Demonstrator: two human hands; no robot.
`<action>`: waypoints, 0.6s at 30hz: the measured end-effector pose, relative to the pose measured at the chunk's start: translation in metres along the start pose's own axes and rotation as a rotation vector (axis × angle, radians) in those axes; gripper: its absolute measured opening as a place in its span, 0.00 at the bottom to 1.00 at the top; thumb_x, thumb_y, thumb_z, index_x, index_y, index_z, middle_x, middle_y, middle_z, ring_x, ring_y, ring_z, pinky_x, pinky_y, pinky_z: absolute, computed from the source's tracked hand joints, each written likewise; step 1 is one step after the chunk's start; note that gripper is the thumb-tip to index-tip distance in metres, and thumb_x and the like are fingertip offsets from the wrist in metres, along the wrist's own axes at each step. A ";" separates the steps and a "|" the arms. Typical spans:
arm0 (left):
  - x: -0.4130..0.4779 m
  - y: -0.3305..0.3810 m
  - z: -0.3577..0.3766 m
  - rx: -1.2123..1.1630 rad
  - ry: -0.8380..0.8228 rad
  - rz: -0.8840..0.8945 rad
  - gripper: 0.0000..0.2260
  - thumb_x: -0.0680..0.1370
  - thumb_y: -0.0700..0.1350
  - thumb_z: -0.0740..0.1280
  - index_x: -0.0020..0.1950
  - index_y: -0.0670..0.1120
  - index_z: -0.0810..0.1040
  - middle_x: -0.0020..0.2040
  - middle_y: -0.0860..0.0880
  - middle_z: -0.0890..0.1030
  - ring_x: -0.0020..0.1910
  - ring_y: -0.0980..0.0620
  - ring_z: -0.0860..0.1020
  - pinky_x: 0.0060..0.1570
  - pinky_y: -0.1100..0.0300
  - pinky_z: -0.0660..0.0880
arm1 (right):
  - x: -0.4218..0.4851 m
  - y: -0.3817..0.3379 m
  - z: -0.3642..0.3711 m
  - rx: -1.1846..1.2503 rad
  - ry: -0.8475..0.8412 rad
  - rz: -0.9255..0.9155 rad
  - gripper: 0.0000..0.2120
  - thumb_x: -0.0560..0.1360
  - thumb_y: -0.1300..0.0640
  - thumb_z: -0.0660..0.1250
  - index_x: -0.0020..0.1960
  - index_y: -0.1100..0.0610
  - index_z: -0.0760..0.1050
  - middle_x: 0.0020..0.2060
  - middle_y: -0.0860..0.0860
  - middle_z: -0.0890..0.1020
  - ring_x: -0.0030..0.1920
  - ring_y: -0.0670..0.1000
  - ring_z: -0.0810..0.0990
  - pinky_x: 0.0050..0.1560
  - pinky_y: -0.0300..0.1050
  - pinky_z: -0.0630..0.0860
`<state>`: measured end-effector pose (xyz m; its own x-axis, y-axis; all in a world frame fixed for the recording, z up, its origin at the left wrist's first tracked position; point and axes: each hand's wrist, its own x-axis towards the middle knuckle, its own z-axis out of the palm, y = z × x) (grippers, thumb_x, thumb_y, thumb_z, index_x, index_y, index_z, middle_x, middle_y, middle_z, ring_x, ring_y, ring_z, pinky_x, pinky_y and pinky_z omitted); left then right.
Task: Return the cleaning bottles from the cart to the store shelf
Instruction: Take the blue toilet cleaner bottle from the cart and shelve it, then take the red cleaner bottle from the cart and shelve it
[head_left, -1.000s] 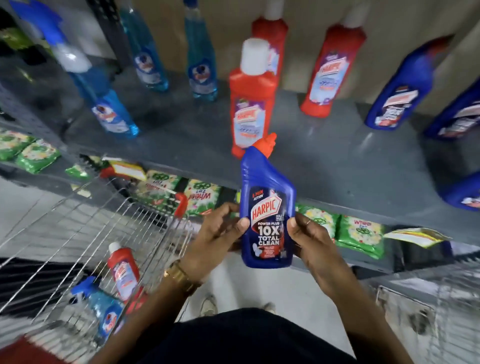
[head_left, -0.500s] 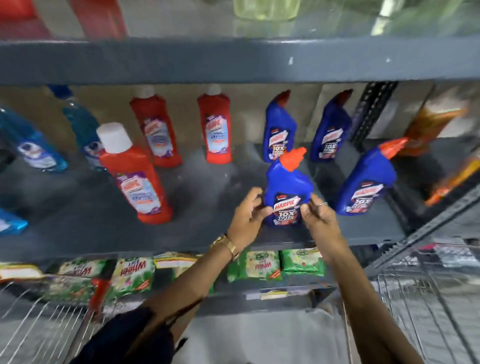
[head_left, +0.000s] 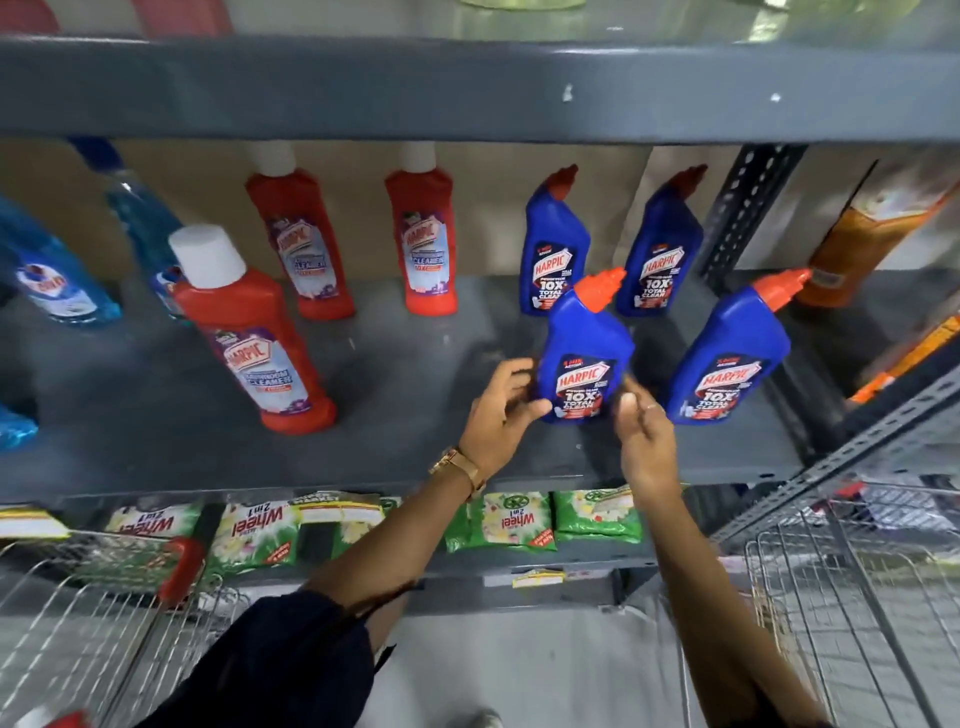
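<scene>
While the blue bottle (head_left: 584, 364) stands on the shelf (head_left: 405, 374) just left of its twin (head_left: 727, 358), the left hand (head_left: 501, 410) and right hand (head_left: 641, 421) flank its base with fingers loosened; best let go gently, label forward.

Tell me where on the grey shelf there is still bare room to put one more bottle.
The widest bare patch of the shelf lies between the front red bottle and the blue bottle between the two hands. The front strip below the red bottle is bare too. The right end is crowded: four blue bottles stand close together, with orange bottles beyond.
</scene>
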<state>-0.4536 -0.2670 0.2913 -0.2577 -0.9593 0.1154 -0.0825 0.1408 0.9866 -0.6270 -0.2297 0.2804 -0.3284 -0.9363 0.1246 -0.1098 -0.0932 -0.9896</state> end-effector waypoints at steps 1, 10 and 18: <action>-0.010 0.000 -0.005 -0.004 0.011 -0.017 0.22 0.74 0.44 0.69 0.66 0.47 0.68 0.63 0.44 0.78 0.60 0.50 0.77 0.58 0.59 0.75 | -0.015 0.003 0.003 -0.051 0.111 -0.015 0.18 0.79 0.49 0.56 0.64 0.58 0.72 0.61 0.58 0.77 0.60 0.48 0.76 0.65 0.48 0.71; -0.179 -0.010 -0.125 0.073 0.369 0.009 0.08 0.78 0.42 0.63 0.55 0.48 0.76 0.47 0.60 0.83 0.45 0.59 0.82 0.47 0.66 0.78 | -0.164 -0.011 0.154 -0.184 -0.233 -0.119 0.16 0.79 0.50 0.52 0.56 0.54 0.76 0.51 0.50 0.81 0.53 0.41 0.77 0.58 0.38 0.71; -0.351 -0.074 -0.297 0.031 0.714 -0.419 0.08 0.78 0.43 0.61 0.56 0.48 0.73 0.43 0.41 0.82 0.35 0.53 0.81 0.35 0.62 0.79 | -0.267 0.001 0.339 -0.390 -0.925 -0.171 0.23 0.78 0.44 0.50 0.52 0.59 0.77 0.46 0.59 0.83 0.49 0.55 0.78 0.52 0.53 0.74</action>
<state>-0.0710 -0.0137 0.2123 0.4728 -0.8568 -0.2055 -0.0651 -0.2666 0.9616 -0.2218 -0.0947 0.2221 0.5565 -0.8308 -0.0061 -0.4395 -0.2881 -0.8508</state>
